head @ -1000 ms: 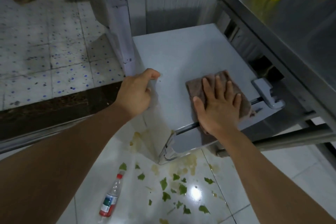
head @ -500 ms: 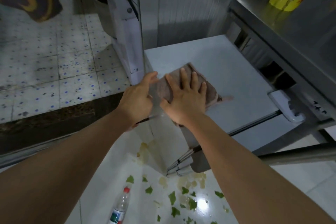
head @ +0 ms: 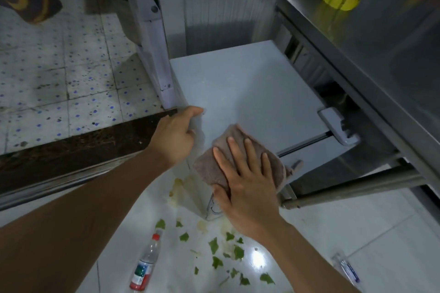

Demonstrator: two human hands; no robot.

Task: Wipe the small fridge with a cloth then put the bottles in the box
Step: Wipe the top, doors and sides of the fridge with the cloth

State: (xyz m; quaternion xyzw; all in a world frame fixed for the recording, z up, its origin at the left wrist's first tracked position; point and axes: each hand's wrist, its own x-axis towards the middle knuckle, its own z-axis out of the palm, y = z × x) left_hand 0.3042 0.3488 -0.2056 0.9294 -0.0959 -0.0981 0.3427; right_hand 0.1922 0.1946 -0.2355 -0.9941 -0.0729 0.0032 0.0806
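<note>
A right hand (head: 247,181), fingers spread flat, pressed the cloth (head: 214,164) on the fridge (head: 250,93) top's front corner while the left hand (head: 177,135) gripped its edge; firm, overlapping strokes would suit.

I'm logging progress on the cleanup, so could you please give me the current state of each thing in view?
small fridge: door shut, top being wiped
cloth: flat on the fridge's front corner
right hand: pressing the cloth
left hand: gripping the fridge's left edge
red-capped bottle: lying on the floor
second bottle: lying on the floor
</note>
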